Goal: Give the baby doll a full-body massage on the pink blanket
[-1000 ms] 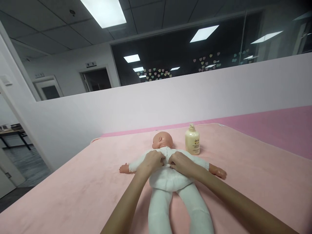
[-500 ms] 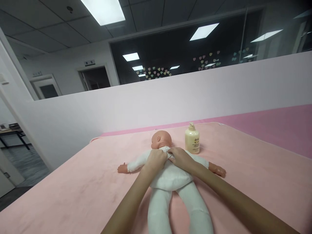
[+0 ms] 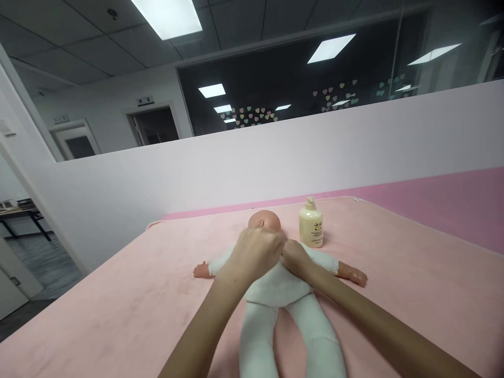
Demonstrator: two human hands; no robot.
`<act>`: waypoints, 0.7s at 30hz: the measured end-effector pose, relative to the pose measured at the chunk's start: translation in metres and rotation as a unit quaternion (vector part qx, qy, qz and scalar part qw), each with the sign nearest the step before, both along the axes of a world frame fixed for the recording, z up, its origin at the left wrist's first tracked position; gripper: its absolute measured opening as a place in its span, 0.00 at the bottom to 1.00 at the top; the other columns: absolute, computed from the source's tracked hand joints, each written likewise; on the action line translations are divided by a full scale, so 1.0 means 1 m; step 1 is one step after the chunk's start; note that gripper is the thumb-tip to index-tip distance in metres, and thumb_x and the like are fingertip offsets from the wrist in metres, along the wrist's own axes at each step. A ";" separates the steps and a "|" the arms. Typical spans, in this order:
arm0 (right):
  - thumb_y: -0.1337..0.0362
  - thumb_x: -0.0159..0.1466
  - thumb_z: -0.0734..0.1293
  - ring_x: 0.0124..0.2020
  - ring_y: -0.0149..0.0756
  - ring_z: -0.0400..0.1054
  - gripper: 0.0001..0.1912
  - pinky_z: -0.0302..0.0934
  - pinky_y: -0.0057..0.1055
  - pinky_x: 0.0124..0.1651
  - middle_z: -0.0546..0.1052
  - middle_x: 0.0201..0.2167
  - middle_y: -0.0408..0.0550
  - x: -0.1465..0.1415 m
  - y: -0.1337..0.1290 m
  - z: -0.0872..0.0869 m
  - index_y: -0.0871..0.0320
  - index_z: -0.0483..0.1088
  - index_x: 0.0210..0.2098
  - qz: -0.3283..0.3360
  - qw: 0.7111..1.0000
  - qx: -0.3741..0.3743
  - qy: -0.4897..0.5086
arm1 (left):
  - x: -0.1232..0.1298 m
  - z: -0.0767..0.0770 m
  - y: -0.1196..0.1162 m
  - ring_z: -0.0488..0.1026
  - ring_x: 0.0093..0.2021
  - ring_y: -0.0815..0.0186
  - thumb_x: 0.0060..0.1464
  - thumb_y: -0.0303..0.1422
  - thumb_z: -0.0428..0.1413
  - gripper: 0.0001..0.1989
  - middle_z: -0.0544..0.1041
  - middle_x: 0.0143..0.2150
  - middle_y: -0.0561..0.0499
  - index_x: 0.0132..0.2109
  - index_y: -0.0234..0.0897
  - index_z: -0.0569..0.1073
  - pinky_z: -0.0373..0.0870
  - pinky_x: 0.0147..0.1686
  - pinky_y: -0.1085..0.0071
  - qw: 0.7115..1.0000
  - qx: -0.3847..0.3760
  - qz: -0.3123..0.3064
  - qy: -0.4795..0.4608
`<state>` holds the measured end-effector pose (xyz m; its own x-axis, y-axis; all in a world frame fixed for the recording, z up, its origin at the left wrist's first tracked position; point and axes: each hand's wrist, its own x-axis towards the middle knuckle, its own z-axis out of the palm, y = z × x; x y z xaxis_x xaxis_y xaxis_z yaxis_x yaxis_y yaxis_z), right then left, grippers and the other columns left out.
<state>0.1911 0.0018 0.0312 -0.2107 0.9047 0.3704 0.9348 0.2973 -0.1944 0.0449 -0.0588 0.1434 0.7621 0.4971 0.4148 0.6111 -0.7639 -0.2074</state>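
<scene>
A baby doll [image 3: 279, 289] in a white cloth suit lies on its front with its arms spread, its head turned to the left. Over its upper back and neck, my left hand [image 3: 258, 254] is raised with curled fingers, slightly blurred; what they hold, if anything, is hidden. My right hand [image 3: 297, 258] rests close beside it on the doll's upper back, its fingers pinched on the white cloth below the neck. The two hands meet at the fingertips and cover the doll's collar and part of its head.
A pale yellow pump bottle [image 3: 311, 226] stands just beyond the doll's right-side arm. Under everything spreads a pink blanket [image 3: 137, 304]. A white low wall [image 3: 252, 168] with a pink band runs behind, topped by glass with heart stickers.
My left hand has risen and moved right, over the doll's neck, and now covers more of its head. My right hand has closed further near the same spot. The doll has shifted slightly right.
</scene>
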 end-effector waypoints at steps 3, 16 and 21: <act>0.70 0.60 0.56 0.30 0.34 0.65 0.13 0.47 0.28 0.30 0.74 0.28 0.51 0.000 -0.001 -0.001 0.60 0.72 0.27 0.004 1.000 0.010 0.000 | 0.000 0.004 0.010 0.71 0.29 0.69 0.56 0.25 0.48 0.11 0.73 0.24 0.53 0.33 0.38 0.74 0.64 0.32 0.71 0.960 0.170 -0.084 -0.206; 0.70 0.60 0.57 0.33 0.39 0.69 0.13 0.54 0.30 0.33 0.75 0.30 0.53 -0.001 -0.006 0.008 0.61 0.72 0.27 0.017 1.000 -0.012 -0.023 | -0.016 -0.078 0.089 0.74 0.36 0.62 0.48 0.26 0.51 0.11 0.79 0.35 0.48 0.34 0.38 0.78 0.66 0.35 0.70 0.982 -0.130 0.102 -0.090; 0.63 0.62 0.59 0.45 0.39 0.68 0.15 0.61 0.35 0.46 0.74 0.42 0.50 0.005 -0.005 0.014 0.56 0.69 0.47 0.064 0.965 0.076 0.241 | -0.016 -0.089 0.098 0.75 0.37 0.64 0.49 0.25 0.51 0.12 0.80 0.37 0.49 0.36 0.38 0.79 0.67 0.39 0.70 0.969 -0.147 0.110 -0.167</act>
<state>0.1959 -0.0029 0.0453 -0.0870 0.8107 0.5789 0.7005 0.4630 -0.5430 0.0290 0.0391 0.0547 0.4710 0.7664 0.4367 0.7619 -0.6030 0.2365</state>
